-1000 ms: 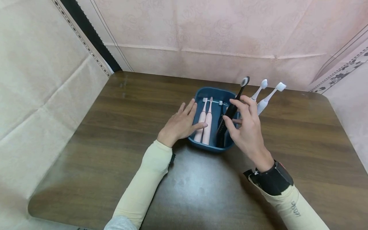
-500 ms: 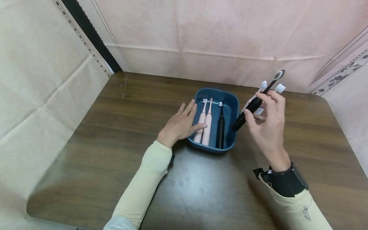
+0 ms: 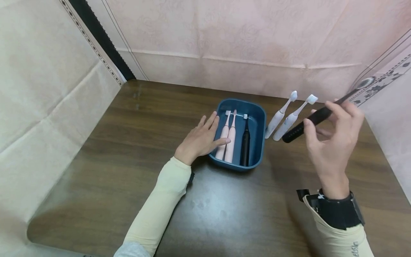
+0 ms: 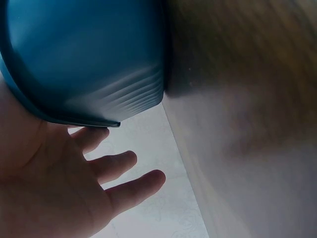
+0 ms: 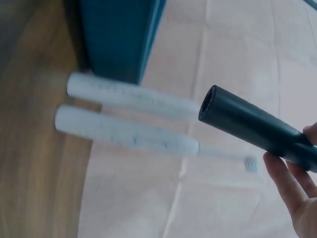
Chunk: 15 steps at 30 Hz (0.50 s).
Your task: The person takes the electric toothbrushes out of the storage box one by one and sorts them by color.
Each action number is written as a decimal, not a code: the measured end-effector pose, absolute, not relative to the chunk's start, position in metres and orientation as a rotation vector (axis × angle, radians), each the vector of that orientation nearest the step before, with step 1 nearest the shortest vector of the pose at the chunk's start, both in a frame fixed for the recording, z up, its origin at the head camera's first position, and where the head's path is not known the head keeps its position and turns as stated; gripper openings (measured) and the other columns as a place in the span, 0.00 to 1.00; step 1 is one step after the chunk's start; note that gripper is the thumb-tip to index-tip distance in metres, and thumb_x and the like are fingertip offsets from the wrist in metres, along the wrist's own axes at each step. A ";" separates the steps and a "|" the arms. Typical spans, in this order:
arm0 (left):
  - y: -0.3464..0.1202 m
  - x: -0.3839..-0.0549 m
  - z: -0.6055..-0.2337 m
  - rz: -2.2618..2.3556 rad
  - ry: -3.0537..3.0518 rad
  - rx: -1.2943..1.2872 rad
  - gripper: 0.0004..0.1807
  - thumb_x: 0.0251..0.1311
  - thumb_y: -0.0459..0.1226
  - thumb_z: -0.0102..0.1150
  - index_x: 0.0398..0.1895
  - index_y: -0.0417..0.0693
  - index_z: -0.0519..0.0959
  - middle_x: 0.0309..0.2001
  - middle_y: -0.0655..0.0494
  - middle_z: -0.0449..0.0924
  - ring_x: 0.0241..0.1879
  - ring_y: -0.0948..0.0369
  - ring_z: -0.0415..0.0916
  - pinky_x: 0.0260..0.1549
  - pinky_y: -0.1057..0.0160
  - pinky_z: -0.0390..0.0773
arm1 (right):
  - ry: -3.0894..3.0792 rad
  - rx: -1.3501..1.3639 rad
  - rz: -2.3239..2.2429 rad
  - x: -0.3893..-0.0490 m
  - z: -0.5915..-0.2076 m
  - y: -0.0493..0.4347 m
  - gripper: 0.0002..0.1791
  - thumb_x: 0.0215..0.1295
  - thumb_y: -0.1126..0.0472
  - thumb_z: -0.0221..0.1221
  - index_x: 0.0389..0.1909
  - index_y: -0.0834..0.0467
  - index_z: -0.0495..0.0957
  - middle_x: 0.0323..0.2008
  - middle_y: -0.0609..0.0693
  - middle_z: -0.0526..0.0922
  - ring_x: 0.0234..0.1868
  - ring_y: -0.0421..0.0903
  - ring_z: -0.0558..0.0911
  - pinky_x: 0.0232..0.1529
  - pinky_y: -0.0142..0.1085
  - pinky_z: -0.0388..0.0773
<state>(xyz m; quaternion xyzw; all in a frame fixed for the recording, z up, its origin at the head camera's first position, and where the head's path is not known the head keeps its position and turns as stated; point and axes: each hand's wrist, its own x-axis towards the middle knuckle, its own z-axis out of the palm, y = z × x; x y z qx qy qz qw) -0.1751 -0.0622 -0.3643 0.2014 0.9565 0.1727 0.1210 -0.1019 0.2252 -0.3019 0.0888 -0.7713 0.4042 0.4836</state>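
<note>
In the head view my right hand (image 3: 335, 142) pinches a black electric toothbrush (image 3: 308, 125) by its handle, bristles toward the upper right. The right wrist view shows the handle's round base (image 5: 208, 104). Two white electric toothbrushes (image 3: 275, 124) (image 3: 285, 127) lie side by side on the table, just left of the held one. My left hand (image 3: 200, 139) rests on the left rim of a blue bin (image 3: 255, 107), its fingers extended and its thumb over the inside. Within the bin lie two pink electric toothbrushes (image 3: 222, 142) (image 3: 230, 144) and another black electric toothbrush (image 3: 245, 146).
The brown wooden table (image 3: 128, 171) has its back edge against a pale pink cloth (image 3: 250, 35). Another light cloth (image 3: 38, 89) hangs on the left. In the left wrist view the bin's outer wall (image 4: 94, 54) stands beside the tabletop.
My right hand has lifted the black toothbrush out of the bin and carried it right, past the white toothbrushes. The left hand has stayed at the bin's rim.
</note>
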 end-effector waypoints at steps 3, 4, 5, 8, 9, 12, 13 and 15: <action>-0.062 -0.176 -0.364 0.500 2.795 0.588 0.51 0.70 0.67 0.45 0.83 0.48 0.43 0.83 0.54 0.30 0.80 0.44 0.34 0.71 0.39 0.55 | -1.829 0.140 0.953 -0.102 -0.298 0.233 0.23 0.56 0.71 0.67 0.53 0.72 0.76 0.55 0.48 0.69 0.45 0.39 0.80 0.36 0.15 0.74; -0.062 -0.176 -0.364 0.499 2.794 0.589 0.51 0.70 0.67 0.45 0.83 0.48 0.43 0.83 0.54 0.30 0.80 0.44 0.34 0.71 0.39 0.55 | -1.814 0.118 0.942 -0.102 -0.297 0.236 0.22 0.56 0.69 0.68 0.52 0.72 0.77 0.55 0.48 0.69 0.44 0.39 0.80 0.35 0.14 0.73; -0.062 -0.176 -0.364 0.497 2.794 0.590 0.51 0.70 0.67 0.44 0.83 0.48 0.43 0.83 0.54 0.30 0.80 0.44 0.34 0.71 0.39 0.55 | -1.797 0.100 0.939 -0.102 -0.296 0.239 0.22 0.55 0.68 0.68 0.51 0.72 0.77 0.54 0.48 0.70 0.43 0.39 0.79 0.34 0.14 0.72; -0.062 -0.176 -0.364 0.495 2.792 0.589 0.50 0.70 0.67 0.44 0.83 0.48 0.43 0.83 0.54 0.30 0.80 0.44 0.34 0.71 0.39 0.55 | -1.776 0.061 0.958 -0.102 -0.297 0.251 0.22 0.54 0.69 0.67 0.51 0.70 0.78 0.53 0.50 0.69 0.41 0.40 0.79 0.31 0.13 0.71; -0.062 -0.176 -0.364 0.495 2.792 0.588 0.50 0.70 0.67 0.44 0.83 0.48 0.43 0.83 0.54 0.30 0.80 0.44 0.34 0.71 0.39 0.55 | -1.783 0.050 0.954 -0.103 -0.298 0.255 0.23 0.54 0.70 0.67 0.52 0.70 0.78 0.53 0.49 0.68 0.41 0.40 0.79 0.31 0.13 0.70; -0.062 -0.176 -0.364 0.495 2.792 0.583 0.51 0.70 0.67 0.44 0.83 0.48 0.43 0.83 0.54 0.30 0.80 0.44 0.34 0.71 0.39 0.55 | -1.814 0.027 0.938 -0.106 -0.304 0.265 0.23 0.53 0.72 0.65 0.53 0.70 0.78 0.54 0.48 0.67 0.43 0.40 0.77 0.30 0.12 0.69; -0.062 -0.176 -0.364 0.493 2.793 0.582 0.51 0.70 0.67 0.44 0.83 0.48 0.43 0.83 0.54 0.30 0.80 0.44 0.34 0.71 0.39 0.55 | -1.827 0.023 0.930 -0.108 -0.307 0.268 0.24 0.53 0.73 0.64 0.54 0.70 0.78 0.54 0.47 0.67 0.44 0.40 0.76 0.29 0.12 0.69; -0.062 -0.176 -0.365 0.493 2.793 0.582 0.51 0.70 0.67 0.44 0.83 0.48 0.43 0.83 0.54 0.31 0.80 0.44 0.35 0.71 0.39 0.55 | -1.862 0.008 0.890 -0.111 -0.314 0.273 0.24 0.54 0.73 0.64 0.55 0.70 0.77 0.54 0.45 0.66 0.46 0.38 0.75 0.29 0.11 0.67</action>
